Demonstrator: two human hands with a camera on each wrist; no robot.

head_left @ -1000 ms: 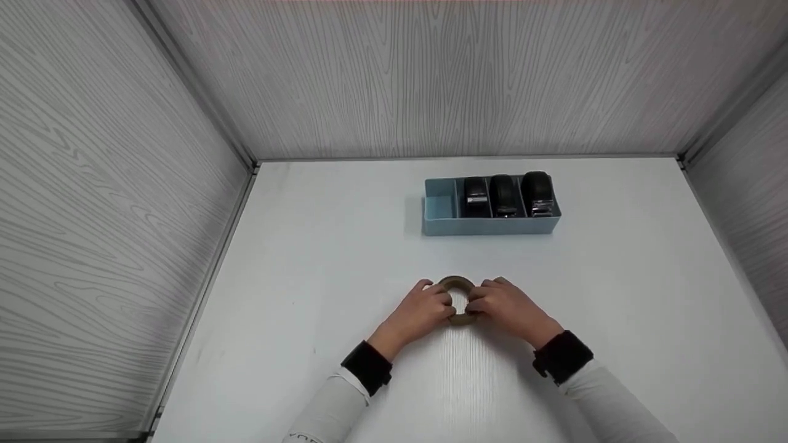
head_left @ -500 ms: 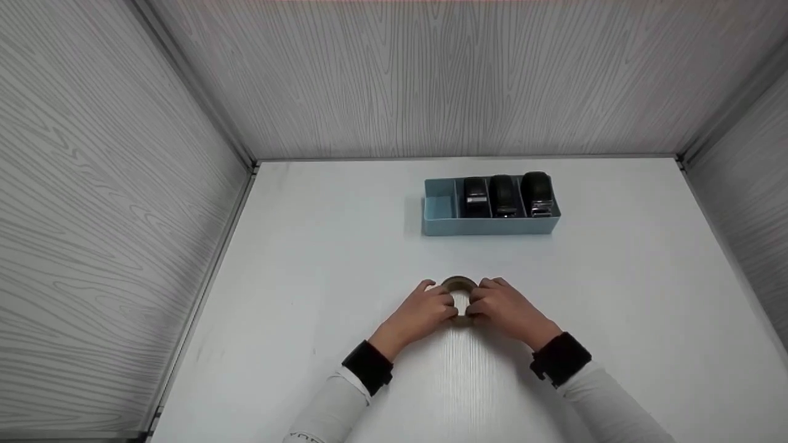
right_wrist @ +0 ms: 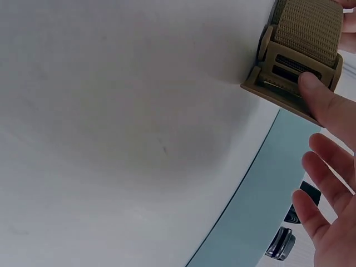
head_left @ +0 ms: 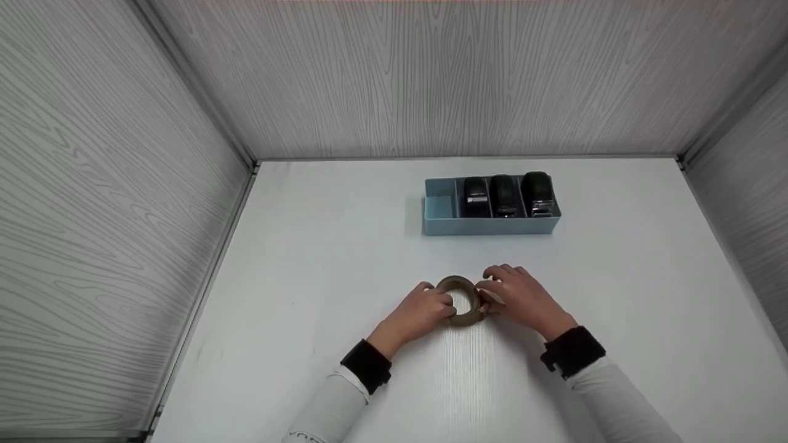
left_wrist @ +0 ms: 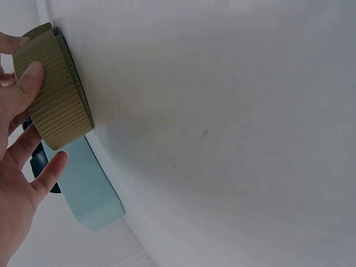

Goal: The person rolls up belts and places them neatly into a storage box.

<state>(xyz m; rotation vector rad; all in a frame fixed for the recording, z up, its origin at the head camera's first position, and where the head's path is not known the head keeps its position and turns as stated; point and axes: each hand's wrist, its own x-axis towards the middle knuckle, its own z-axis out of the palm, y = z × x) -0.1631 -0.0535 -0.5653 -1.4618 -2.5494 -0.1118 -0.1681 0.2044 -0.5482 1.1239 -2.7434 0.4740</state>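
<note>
A rolled khaki webbing belt [head_left: 457,282] stands in a ring near the middle of the white table. My left hand [head_left: 418,312] grips its left side; in the left wrist view the thumb presses the woven outer face of the belt [left_wrist: 58,94]. At the ring's right side, my right hand [head_left: 523,298] pinches the buckle end. Its thumb lies on the brown buckle [right_wrist: 278,61] in the right wrist view, while several other fingers are spread away from the belt. Part of the grip behind the buckle is hidden.
Beyond the hands sits a light-blue divided box [head_left: 489,226]. Black rolled belts [head_left: 503,194] with shiny buckles stand in its three right compartments. Wood-grain panels [head_left: 394,80] border the white table [head_left: 320,246] at the back and on both sides.
The right hand has shifted slightly right and away from the body, its fingers lifting and spreading, which shows more of the ring's right side. The left hand has barely moved.
</note>
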